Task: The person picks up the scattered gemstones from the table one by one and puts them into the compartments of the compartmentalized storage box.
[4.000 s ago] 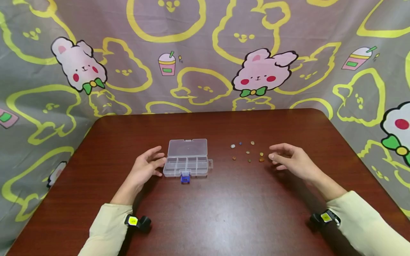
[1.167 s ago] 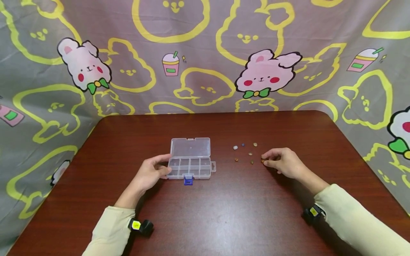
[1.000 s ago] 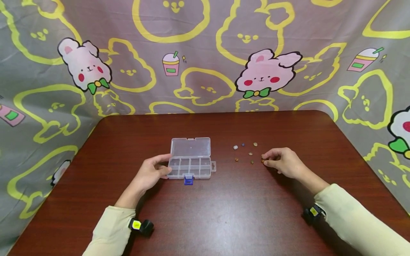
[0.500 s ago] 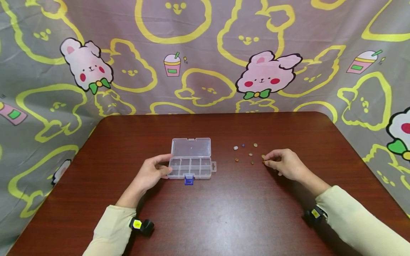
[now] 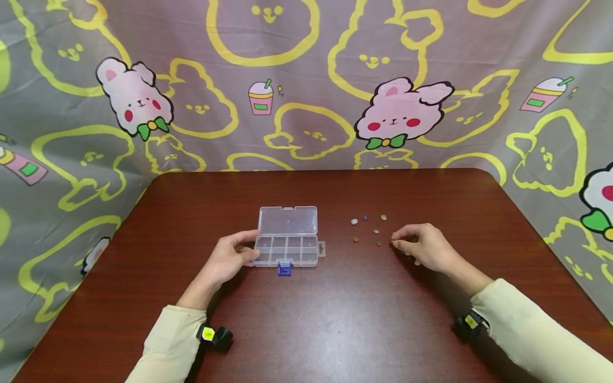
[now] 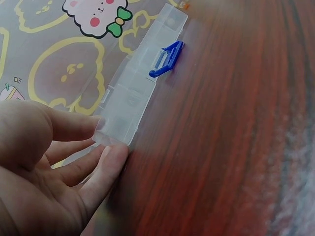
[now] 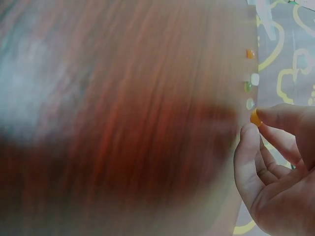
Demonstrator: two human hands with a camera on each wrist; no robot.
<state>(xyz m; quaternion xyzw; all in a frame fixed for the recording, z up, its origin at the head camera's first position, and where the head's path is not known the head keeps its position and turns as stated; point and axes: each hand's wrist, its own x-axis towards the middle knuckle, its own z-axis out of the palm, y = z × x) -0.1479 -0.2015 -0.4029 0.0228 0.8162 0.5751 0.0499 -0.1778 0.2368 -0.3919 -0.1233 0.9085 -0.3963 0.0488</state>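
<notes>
A clear plastic compartment box (image 5: 286, 250) stands with its lid (image 5: 288, 221) raised and its blue latch (image 5: 284, 269) hanging at the front. My left hand (image 5: 231, 257) grips its left end; in the left wrist view the thumb and index finger hold a corner of the box (image 6: 129, 105). On the right, my right hand (image 5: 427, 247) pinches a small orange stone (image 7: 255, 118) between thumb and index finger, low at the table. A yellowish stone (image 5: 394, 234) lies right by the fingertips, partly hidden.
Several small stones lie between box and right hand: a white one (image 5: 354, 222), a blue one (image 5: 365, 217), a beige one (image 5: 383, 217) and a brown one (image 5: 356, 240) among them. The brown table (image 5: 316, 324) ends at a patterned cloth (image 5: 306, 64) behind.
Since the oldest frame, my left hand has moved right onto the box and taken hold of it. My right hand has come down to the orange stone and pinches it. The view has shifted slightly.
</notes>
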